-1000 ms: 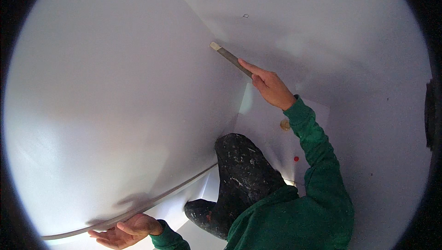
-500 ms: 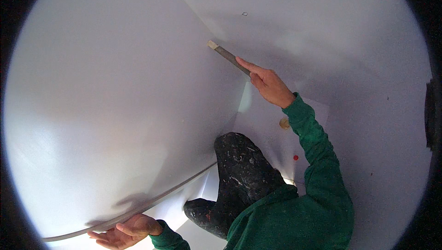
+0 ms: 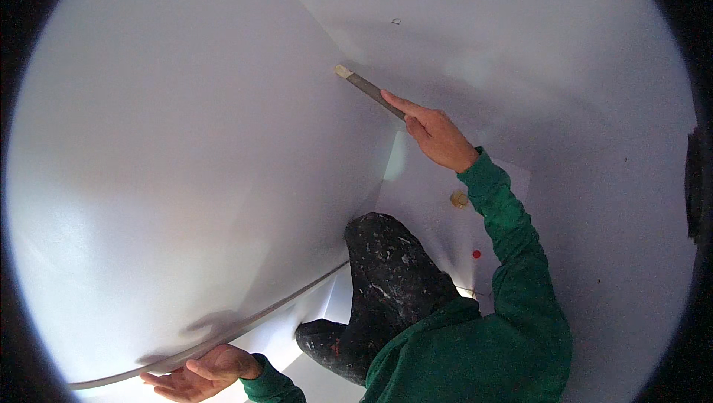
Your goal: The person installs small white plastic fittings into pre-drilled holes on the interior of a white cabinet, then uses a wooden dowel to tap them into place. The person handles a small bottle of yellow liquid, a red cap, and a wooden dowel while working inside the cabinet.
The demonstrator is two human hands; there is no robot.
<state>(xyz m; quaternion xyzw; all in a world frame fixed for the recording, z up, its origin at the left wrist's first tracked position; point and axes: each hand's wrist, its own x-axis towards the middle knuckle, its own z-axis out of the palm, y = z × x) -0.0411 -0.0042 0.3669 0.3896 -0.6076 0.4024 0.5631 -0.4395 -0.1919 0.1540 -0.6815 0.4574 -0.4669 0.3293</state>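
My right hand (image 3: 438, 133) grips a slim, flat grey stick (image 3: 376, 96) with a pale, wood-coloured end, its index finger stretched along it. That pale end points up and left, at or close to the corner line between two white surfaces. Low on the left, my left hand (image 3: 212, 375) lies palm up with its fingers loosely spread. It is beside the curved lower edge (image 3: 278, 305) of the large white panel (image 3: 186, 180). Nothing shows in its palm; whether the fingertips touch the edge I cannot tell.
My legs in dark, paint-spotted trousers (image 3: 394, 269) are bent below me, close to the panel. A second white wall (image 3: 594, 143) rises on the right. A round yellowish spot (image 3: 459, 199) and a small red dot (image 3: 477, 254) show near my right sleeve. Bright light comes from under the panel.
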